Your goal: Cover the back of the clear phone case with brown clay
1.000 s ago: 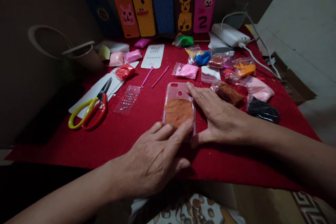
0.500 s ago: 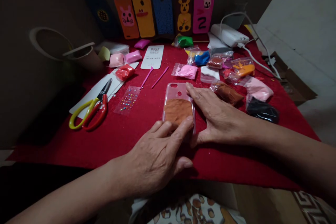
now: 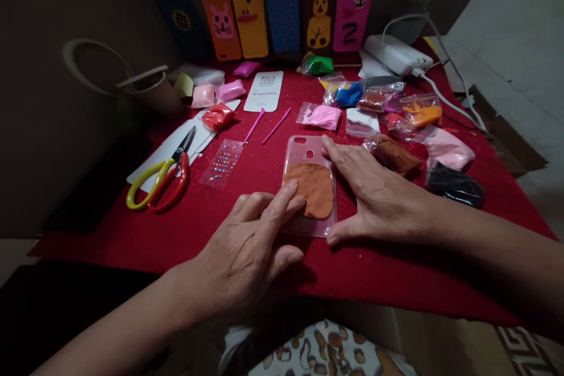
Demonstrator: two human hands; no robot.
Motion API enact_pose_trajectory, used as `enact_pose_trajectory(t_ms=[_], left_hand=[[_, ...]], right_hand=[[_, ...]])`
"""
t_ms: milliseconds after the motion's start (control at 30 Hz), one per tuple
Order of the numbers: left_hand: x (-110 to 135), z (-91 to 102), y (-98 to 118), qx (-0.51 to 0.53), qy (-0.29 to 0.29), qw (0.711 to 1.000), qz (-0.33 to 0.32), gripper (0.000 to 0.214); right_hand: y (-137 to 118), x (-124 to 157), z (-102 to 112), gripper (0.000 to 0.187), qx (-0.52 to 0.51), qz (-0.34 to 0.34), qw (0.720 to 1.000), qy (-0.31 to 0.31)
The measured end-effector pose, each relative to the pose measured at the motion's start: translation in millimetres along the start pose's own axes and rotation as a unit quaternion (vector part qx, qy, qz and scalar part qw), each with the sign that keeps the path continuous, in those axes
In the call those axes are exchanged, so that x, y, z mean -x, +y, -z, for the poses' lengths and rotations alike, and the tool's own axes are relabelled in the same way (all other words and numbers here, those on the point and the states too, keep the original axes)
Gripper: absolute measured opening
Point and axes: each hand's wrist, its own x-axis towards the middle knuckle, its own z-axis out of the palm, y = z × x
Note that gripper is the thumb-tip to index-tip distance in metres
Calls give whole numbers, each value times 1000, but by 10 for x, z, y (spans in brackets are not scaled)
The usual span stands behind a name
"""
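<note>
Left hand (image 3: pixel 247 247): spread flat, grasping nothing, fingertips pressing the near-left edge of the brown clay (image 3: pixel 314 188).
Right hand (image 3: pixel 374 194): spread flat, bracing the clear phone case (image 3: pixel 304 150) on the tabletop (image 3: pixel 211 223).
Clay: on the case, between both hands.
Pressure: likely best light and even, toward the bare plastic beyond the fingertips.

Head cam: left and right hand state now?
Left hand: open, fingertips on the brown clay in the clear phone case.
Right hand: open, flat against the case's right edge, gripping nothing.

Scissors (image 3: pixel 161 179) lie left of a gem sticker sheet (image 3: pixel 221 163).
</note>
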Motion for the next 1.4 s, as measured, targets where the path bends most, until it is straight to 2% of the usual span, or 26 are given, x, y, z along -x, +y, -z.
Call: enact_pose_trajectory(t_ms=[333,533,867,1167,1400], left_hand=[[59,0,40,5,45,999,-18,70],[50,-14,43,14,5,1000,-15,69],[32,9,74,47,31,998,-24,68],[11,-17,82,48,-10,998,-39,62],[11,1,94,62,8,998,-23,65]], right_hand=[[15,13,-35,132,-1,-5,1000,3],[-5,3,-11,131,7,-5,1000,2],[4,4,-21,129,20,0,1000,4],[6,-6,-4,133,18,18,1000,11],[1,-3,1,134,31,25,999,4]])
